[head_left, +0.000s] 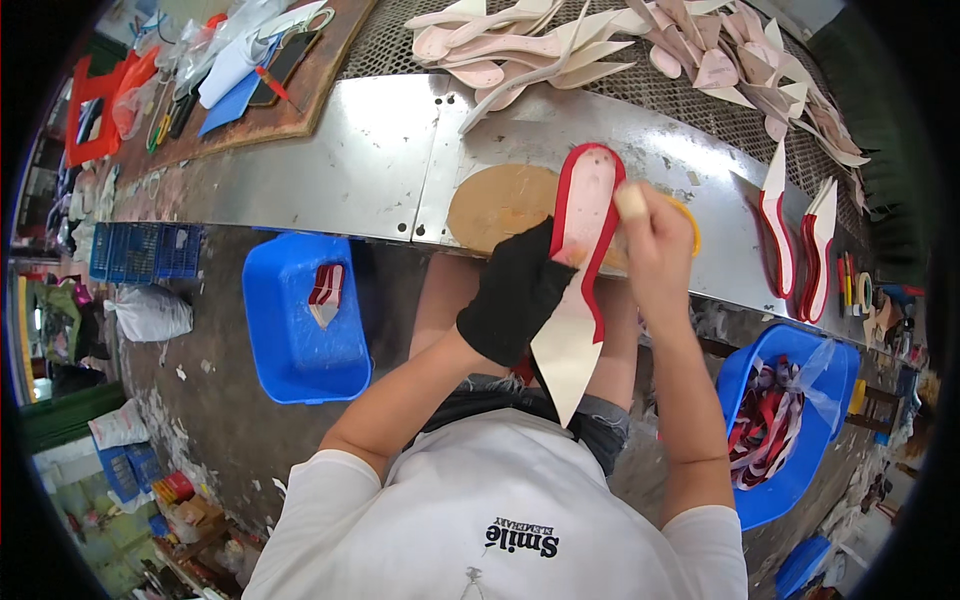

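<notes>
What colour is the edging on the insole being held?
Red, around the pale pointed insole; the head view shows it.

**Materials on the bench**

A matt black cloth glove [513, 295] is worn on the left hand. The insole [580, 262] is edged in glossy red over a pale, matt face. Brushed sheet metal [330, 160] is seen, scuffed and shiny; smooth blue plastic forms the tub [290, 340].

Pointed pale insole [578, 270], red-edged, held upright, heel end up.

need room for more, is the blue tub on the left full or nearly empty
Nearly empty: the blue tub holds just a few red-edged pieces against its far wall.
</notes>
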A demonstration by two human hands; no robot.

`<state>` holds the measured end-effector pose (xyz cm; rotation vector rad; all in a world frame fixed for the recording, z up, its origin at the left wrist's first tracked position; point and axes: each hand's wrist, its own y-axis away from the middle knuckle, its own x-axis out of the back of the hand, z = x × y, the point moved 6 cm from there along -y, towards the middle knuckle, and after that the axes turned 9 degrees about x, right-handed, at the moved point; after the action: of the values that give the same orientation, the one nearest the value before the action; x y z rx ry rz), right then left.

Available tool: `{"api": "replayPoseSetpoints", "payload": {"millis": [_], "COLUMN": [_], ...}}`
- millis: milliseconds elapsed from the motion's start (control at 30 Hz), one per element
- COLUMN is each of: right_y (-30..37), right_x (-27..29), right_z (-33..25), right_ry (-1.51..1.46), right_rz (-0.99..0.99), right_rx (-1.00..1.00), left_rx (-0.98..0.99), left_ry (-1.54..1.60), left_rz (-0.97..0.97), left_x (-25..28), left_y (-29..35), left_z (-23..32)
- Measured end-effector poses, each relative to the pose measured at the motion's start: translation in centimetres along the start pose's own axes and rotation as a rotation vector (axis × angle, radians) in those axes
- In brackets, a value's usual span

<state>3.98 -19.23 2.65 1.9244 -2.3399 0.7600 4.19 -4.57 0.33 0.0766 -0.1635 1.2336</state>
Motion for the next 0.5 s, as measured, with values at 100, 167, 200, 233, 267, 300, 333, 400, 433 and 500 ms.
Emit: {"api": "replayPoseSetpoints", "payload": {"millis": [100,167,200,233,267,300,333,400,433,500], "right_y": [-2.3,-2.9,-3.3,-3.3,-3.6,-3.7,-3.7,-3.7,-3.8,-4.0], "right_x": [0.6,0.8,0.8,0.9,1.1,1.3,1.4,1.2,1.5,1.8], "right_z": [1.2,1.0,0.8,0.8,0.3,0.1,-0.1,-0.2,-0.1,-0.5], "right_ry": [-0.272,-0.271,-0.198,-0.098,-0.163,-0.196,-0.217,-0.136,-0.075,-0.07], "right_rz": [-0.039,-0.14,-0.202,-0.254,-0.234,-0.203,-0.207,-0.304,-0.299,-0.29], "right_rx": [-0.143,-0.116,-0.092,-0.105,-0.061,-0.058,-0.05,-0.067,-0.083,-0.008], "left_rx": [0.022,-0.044,-0.049,-0.055,-0.068,-0.08,-0.098,-0.106,-0.096,-0.081], "left_ry": [-0.02,-0.043,-0.039,-0.037,-0.027,-0.086,-0.134,-0.164,-0.148,-0.161], "left_rz": [-0.094,-0.098,-0.099,-0.1,-0.121,-0.125,-0.148,-0.17,-0.167,-0.166], "left_x": [-0.4,-0.1,0.0,0.1,0.1,0.1,0.0,-0.1,-0.1,0.0], "left_y": [0.2,0.3,0.3,0.2,0.2,0.1,0.1,0.0,0.0,0.0], "left_z": [0.0,0.4,0.3,0.3,0.3,0.3,0.3,0.3,0.2,0.2]}}
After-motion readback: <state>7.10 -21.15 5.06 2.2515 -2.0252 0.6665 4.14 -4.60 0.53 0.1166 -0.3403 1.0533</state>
